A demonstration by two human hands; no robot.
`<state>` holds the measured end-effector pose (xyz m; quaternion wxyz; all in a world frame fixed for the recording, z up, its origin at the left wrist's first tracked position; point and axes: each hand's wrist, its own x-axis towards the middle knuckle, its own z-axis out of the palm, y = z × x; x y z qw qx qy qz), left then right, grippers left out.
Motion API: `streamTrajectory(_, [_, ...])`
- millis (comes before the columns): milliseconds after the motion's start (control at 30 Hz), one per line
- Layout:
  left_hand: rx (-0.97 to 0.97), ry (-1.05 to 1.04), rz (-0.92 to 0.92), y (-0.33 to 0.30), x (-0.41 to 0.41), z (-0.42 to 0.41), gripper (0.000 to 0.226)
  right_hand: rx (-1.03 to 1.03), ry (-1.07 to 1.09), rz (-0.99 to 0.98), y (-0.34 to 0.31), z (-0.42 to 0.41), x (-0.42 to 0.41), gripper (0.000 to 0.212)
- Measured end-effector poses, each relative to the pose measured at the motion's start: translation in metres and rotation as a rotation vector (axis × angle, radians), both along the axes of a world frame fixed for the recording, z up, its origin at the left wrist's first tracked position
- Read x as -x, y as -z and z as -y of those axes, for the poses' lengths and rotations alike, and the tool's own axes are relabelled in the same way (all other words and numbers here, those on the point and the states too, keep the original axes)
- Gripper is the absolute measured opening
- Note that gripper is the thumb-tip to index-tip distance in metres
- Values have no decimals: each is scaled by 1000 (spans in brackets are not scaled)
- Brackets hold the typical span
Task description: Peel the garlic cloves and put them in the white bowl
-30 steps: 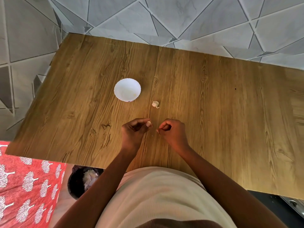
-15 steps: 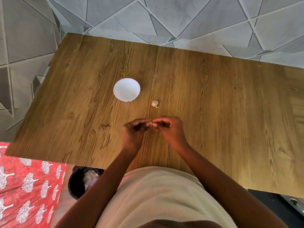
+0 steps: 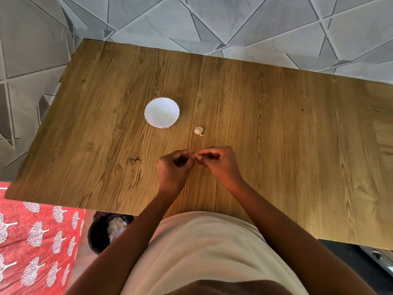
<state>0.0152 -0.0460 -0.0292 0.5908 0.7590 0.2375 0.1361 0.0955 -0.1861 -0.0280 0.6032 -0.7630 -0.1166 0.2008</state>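
Both hands meet over the near middle of the wooden table [image 3: 276, 135]. My left hand [image 3: 173, 169] and my right hand [image 3: 219, 165] pinch one small garlic clove [image 3: 197, 157] between their fingertips; most of it is hidden by the fingers. A second clove [image 3: 198, 131], still in its papery skin, lies on the table just beyond the hands. The white bowl [image 3: 150, 116] stands farther back and to the left; pale bits show inside it.
A dark bin [image 3: 100, 233] holding pale peels sits on the floor under the table's near edge, left of my body. Red patterned cloth [image 3: 36, 237] fills the lower left. Grey tiled floor surrounds the table.
One second ago my hands were a little apart, the left holding the clove. They have come together and both now pinch it.
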Motion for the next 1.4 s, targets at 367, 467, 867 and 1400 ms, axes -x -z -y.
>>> streamTrajectory(367, [25, -58, -38, -4, -5, -1, 22, -37, 40, -4, -5, -6, 1, 15])
streamTrajectory(467, [-6, -64, -37, -4, -4, -1, 22, 6, 38, 5, -4, -9, 2, 16])
streamTrajectory(867, [286, -126, -47, 0, -2, -5, 17, 7, -11, 45, 0, -9, -1, 16])
streamTrajectory(1400, [-53, -63, -6, 5, -2, -8, 17, -86, -54, -76, -2, -9, -2, 17])
